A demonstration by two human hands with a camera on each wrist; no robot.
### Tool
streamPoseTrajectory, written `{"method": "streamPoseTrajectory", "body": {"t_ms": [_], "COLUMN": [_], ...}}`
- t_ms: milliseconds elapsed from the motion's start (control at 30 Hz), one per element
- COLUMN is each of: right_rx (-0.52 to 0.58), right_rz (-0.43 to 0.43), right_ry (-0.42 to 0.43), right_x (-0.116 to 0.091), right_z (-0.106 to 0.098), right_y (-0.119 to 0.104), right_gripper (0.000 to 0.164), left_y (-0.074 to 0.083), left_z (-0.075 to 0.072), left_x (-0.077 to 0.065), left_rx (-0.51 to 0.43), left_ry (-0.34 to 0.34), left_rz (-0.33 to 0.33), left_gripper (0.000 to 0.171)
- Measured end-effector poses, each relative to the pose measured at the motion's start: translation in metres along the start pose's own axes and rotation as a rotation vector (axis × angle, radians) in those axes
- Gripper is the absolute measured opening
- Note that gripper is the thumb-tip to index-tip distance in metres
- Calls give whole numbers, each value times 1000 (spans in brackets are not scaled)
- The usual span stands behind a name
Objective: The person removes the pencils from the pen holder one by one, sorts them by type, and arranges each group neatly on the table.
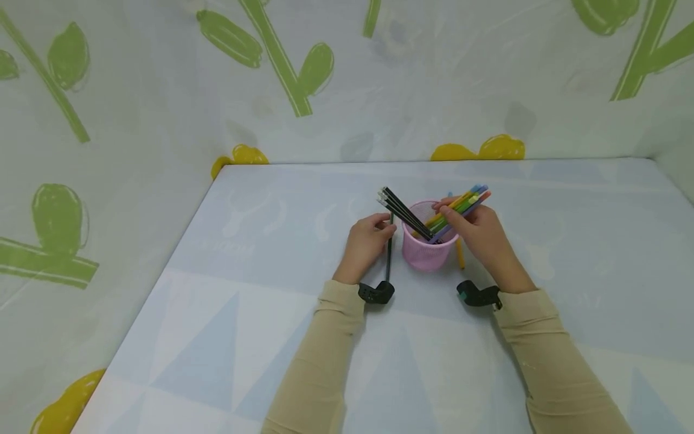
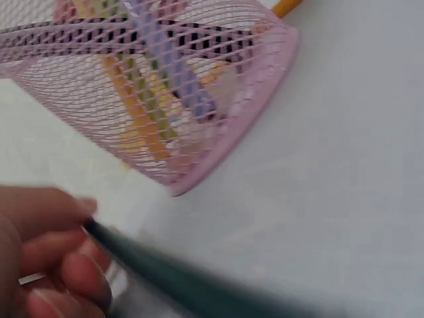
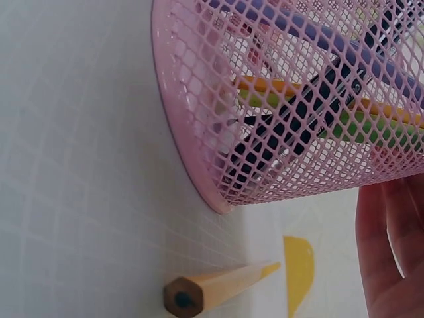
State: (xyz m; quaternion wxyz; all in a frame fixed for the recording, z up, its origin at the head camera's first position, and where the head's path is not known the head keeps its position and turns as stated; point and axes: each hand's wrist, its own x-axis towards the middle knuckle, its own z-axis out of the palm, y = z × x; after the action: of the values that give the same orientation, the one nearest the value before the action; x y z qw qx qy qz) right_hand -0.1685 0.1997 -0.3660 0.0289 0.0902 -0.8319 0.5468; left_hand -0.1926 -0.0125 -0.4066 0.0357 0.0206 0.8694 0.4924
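My left hand (image 1: 367, 244) pinches one end of a dark pencil (image 1: 389, 253), just left of a pink mesh pen holder (image 1: 425, 256). In the left wrist view the pencil (image 2: 172, 268) slants from the fingertips toward the camera, blurred. At the holder's back right rim my right hand (image 1: 482, 232) grips it, the thumb close against the coloured pens. Inside stand several black pencils (image 1: 403, 212) leaning left and several coloured pens (image 1: 463, 208) leaning right. Through the mesh in the right wrist view, the right fingers (image 3: 381, 238) show behind the holder's side.
An orange pencil (image 1: 461, 253) lies on the table to the right of the holder, its hexagonal end (image 3: 183, 296) toward the right wrist camera. The pale blue and white table (image 1: 217, 337) meets a patterned wall (image 1: 379, 90) behind. Each wrist carries a black camera (image 1: 376, 293).
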Motion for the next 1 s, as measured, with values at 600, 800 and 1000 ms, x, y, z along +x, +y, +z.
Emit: {"method": "streamPoseTrajectory", "body": {"t_ms": [600,800,1000], "right_rx": [61,73,44], "right_rz": [25,21,12], "right_ry": [-30,-19,-22], "right_x": [0,-1,0], "right_z": [-1,0,-1], "right_y": [0,1,2], "right_gripper": [38,39,39], "left_y": [-8,-7,-3], "left_z": [-30,-33,-35], "left_x": [3,2,0], "left_rx": [259,378,411], "left_ry": [86,90,112], "left_rz": [-80,-82,-104], "left_gripper": [29,36,46]}}
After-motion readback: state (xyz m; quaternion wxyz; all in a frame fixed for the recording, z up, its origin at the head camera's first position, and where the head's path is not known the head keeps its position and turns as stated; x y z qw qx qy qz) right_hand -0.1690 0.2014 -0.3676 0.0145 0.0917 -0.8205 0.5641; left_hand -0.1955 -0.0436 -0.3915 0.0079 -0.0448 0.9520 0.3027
